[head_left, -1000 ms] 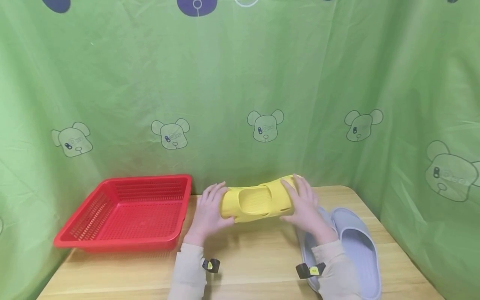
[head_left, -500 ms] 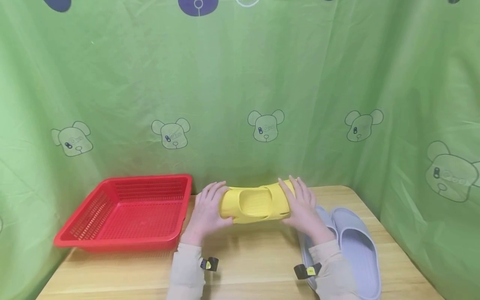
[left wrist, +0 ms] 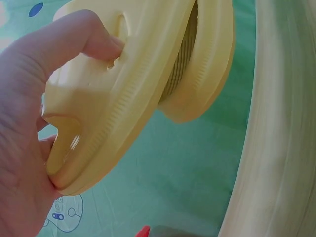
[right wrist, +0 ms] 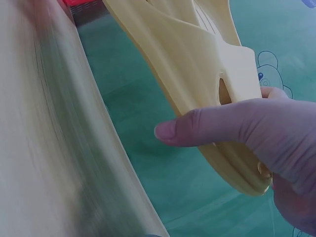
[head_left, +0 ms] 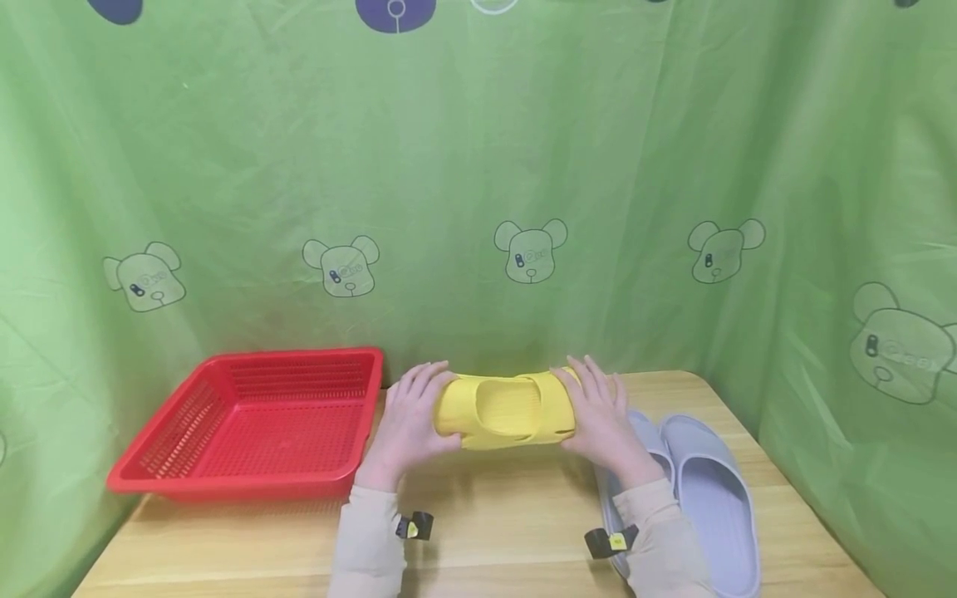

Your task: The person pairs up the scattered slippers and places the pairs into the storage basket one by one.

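Observation:
A pair of yellow slippers (head_left: pixel 459 407), fitted into each other end to end, is held level above the table between both hands. My left hand (head_left: pixel 407 423) grips the left end; in the left wrist view its thumb presses the upper of one slipper (left wrist: pixel 148 64), fingers mostly hidden behind. The right end is gripped by my right hand (head_left: pixel 601 423), fingers over the far side. Its thumb lies across the near edge of the slipper (right wrist: pixel 182 64) in the right wrist view.
On the left of the wooden table (head_left: pixel 508 531) stands a red perforated basket (head_left: pixel 242 490) with nothing in it. A pair of grey-blue slippers (head_left: pixel 718 507) lies at the right, partly under my right forearm. A green curtain (head_left: pixel 449 166) hangs around the table.
My right hand and the right end of the yellow slippers have come slightly down and to the left, so the pair looks shorter and more level. The basket and grey-blue slippers have stayed put.

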The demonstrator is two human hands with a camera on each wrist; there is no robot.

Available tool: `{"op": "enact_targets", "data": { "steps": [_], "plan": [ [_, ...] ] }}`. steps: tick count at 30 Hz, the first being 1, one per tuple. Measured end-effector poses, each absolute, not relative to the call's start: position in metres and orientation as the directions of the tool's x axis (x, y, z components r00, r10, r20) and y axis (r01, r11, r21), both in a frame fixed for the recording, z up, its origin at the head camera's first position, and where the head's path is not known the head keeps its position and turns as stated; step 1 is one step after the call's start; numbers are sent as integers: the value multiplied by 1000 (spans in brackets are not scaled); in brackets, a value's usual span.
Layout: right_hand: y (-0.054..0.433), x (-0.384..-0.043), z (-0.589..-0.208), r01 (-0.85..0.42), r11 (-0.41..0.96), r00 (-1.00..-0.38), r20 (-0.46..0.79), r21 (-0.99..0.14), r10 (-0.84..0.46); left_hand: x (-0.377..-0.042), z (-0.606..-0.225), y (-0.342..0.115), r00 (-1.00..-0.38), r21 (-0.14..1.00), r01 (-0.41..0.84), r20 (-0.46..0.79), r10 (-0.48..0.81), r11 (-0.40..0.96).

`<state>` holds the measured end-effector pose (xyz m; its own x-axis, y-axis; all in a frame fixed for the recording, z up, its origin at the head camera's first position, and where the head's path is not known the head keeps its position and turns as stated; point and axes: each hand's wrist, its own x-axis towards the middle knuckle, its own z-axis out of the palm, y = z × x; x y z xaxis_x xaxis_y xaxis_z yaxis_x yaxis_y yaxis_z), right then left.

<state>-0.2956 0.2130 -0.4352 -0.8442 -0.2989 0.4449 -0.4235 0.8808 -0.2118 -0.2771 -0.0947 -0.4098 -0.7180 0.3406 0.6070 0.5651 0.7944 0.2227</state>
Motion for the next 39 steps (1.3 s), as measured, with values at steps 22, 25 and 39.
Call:
{"op": "enact_targets", "data": {
  "steps": [22, 25, 39],
  "plan": [
    [216, -294, -432, -439, 882, -804, 513, -174, -299, -279, -413, -91, -728, 221, 547, 602, 329, 807],
    [215, -293, -430, -439, 882, -803, 517, -174, -298, -279, -412, -91, -734, 230, 544, 596, 324, 807],
    [208, -290, -425, -428, 891, -802, 518, -150, -298, -278, -411, -89, -736, 240, 540, 599, 314, 807]
  ]
}}
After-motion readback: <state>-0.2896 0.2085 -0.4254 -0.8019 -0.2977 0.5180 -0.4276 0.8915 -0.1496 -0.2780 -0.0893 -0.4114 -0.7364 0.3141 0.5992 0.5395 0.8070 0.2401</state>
